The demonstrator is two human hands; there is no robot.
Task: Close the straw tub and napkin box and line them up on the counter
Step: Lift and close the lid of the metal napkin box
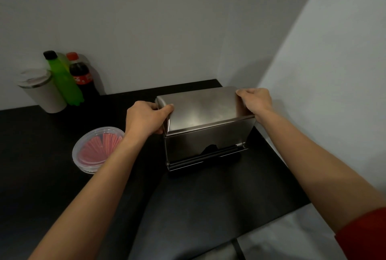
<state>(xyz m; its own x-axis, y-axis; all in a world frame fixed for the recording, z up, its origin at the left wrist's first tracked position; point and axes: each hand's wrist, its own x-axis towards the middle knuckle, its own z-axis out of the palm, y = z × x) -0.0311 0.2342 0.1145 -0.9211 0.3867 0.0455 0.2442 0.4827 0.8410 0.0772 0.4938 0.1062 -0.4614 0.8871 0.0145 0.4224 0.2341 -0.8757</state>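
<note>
A shiny steel napkin box stands on the black counter near the right wall. Its curved lid lies down over the top. My left hand grips the lid's left end and my right hand grips its far right corner. To the left of the box sits a round clear straw tub with red straws inside; a clear lid seems to be on it, and my left forearm covers its right edge.
At the back left stand a white tumbler, a green bottle and a cola bottle against the wall. White walls close in behind and to the right. The counter's front edge runs lower right.
</note>
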